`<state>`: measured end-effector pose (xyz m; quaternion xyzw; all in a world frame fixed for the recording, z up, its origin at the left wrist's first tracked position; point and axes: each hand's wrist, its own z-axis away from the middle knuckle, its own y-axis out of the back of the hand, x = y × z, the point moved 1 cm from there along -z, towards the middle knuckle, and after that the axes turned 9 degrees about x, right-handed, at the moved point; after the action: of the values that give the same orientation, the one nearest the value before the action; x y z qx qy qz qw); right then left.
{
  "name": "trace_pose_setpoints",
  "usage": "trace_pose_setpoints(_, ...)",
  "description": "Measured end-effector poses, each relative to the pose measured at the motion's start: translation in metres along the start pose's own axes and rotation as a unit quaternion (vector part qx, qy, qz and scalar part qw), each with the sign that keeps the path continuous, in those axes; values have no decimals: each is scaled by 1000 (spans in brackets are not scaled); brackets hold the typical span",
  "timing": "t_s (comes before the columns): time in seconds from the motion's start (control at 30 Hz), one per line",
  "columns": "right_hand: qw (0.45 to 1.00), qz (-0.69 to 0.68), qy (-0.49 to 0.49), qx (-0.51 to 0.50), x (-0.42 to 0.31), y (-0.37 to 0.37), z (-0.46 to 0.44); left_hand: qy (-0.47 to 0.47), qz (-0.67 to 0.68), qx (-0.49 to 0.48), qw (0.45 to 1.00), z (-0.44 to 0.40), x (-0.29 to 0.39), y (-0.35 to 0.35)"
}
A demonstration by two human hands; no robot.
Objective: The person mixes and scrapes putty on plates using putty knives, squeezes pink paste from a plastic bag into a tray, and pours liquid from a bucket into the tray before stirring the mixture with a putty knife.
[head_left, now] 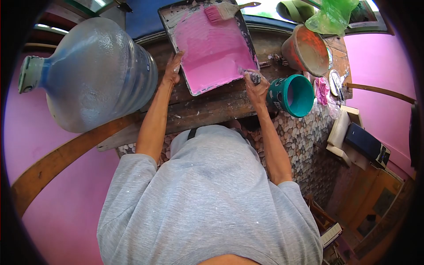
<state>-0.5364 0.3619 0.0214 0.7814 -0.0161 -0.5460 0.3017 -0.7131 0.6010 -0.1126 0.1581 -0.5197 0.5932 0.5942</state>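
A paint tray (212, 66) holding pink paint lies on the dark wooden table (194, 110). At its left edge is my left hand (173, 68), its fingers closed on the rim. My right hand (257, 86) is at the tray's lower right corner, wrapped round a dark, paint-stained handle (255, 78); the handle's far end points into the tray and is hard to make out. A paintbrush (225, 12) with pink bristles rests across the tray's far end. Just right of my right hand, a teal bucket (300, 96) lies tilted with its opening showing.
A large clear water bottle (101, 73) fills the left side. Beyond the teal bucket is an orange-stained bucket (305, 51), with a green plastic bag (333, 17) behind it. Pink-stained cloth (322, 90) lies at the table's right. A black case (366, 143) is lower right.
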Motion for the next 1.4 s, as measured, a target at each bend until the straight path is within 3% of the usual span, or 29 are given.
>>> trace_pose_setpoints(0.07, 1000, -20, -4, 3, -4, -6, 8, -11, -5, -39, 999, -3, 1, 3)
trace_pose_setpoints(0.2, 1000, -17, -5, -17, -17, -13, 19, -26, -29, -25, 999, -8, -9, 11)
trace_pose_setpoints(0.3, 999, -11, 14, -35, -31, -16, 25, -168, -182, -152, 957, -29, -25, 29)
trace_pose_setpoints(0.43, 997, -22, 18, -76, -44, -25, 37, -188, -248, -128, 942, -11, -17, 21)
trace_pose_setpoints(0.5, 995, -30, 35, -85, -54, -28, 43, -190, -245, -119, 943, -13, -20, 26)
trace_pose_setpoints(0.6, 989, -53, 82, -111, -56, -35, 49, -144, -84, -137, 976, -18, -18, 23)
trace_pose_setpoints(0.67, 983, -67, 111, -127, -52, -38, 51, -5, -36, -44, 998, -9, -7, 9)
trace_pose_setpoints(0.8, 985, -23, 131, -105, -56, -37, 49, -25, -25, -24, 999, 22, 25, -20)
trace_pose_setpoints(0.87, 985, -9, 142, -102, -54, -34, 46, 55, -25, 40, 997, 5, 13, -15)
trace_pose_setpoints(0.93, 980, -5, 144, -136, -46, -36, 45, 37, -29, 24, 999, 0, 3, -8)
trace_pose_setpoints(1.1, 986, -14, 118, -116, -52, -35, 45, 2, -50, -20, 999, 19, 23, -16)
trace_pose_setpoints(1.2, 985, -33, 111, -127, -48, -35, 45, -113, -38, -89, 989, 18, 12, -8)
trace_pose_setpoints(1.3, 985, -8, 136, -107, -49, -39, 44, -181, -23, -93, 979, 21, 13, -9)
trace_pose_setpoints(1.37, 982, 4, 168, -85, -54, -40, 46, -86, -132, -52, 986, 16, 16, -10)
trace_pose_setpoints(1.4, 986, -21, 122, -109, -57, -43, 48, -86, -132, -51, 986, 13, 17, -12)
